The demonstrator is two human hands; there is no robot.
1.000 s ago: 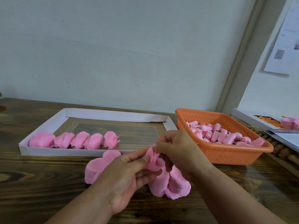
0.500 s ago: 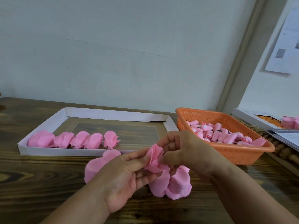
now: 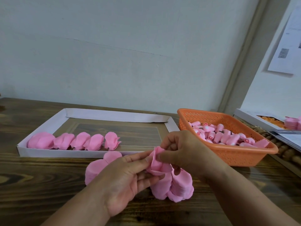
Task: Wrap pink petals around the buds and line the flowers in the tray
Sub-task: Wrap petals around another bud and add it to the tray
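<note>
Both hands hold one half-wrapped pink flower (image 3: 156, 162) above the table's front middle. My left hand (image 3: 128, 175) pinches its lower side; my right hand (image 3: 182, 150) presses a petal against its top. The bud inside is hidden by petals. Below the hands lies a stack of loose pink petals (image 3: 175, 186), and a second petal pile (image 3: 96, 168) lies left of my left hand. The white tray (image 3: 40, 128) holds a row of several finished pink flowers (image 3: 78, 141) along its near wall. An orange basket (image 3: 236, 157) at the right holds several pink buds (image 3: 219, 136).
The wooden table (image 3: 32, 176) runs to a pale wall behind. At the far right edge stands a white box (image 3: 254, 119) with orange pieces and pink petals, plus papers and a beaded mat (image 3: 286, 152). A printed sheet (image 3: 286, 46) hangs on the right wall.
My right hand has shifted slightly and folded a petal further around the flower. The petal edge now stands up between both hands. The tray and basket are unchanged.
</note>
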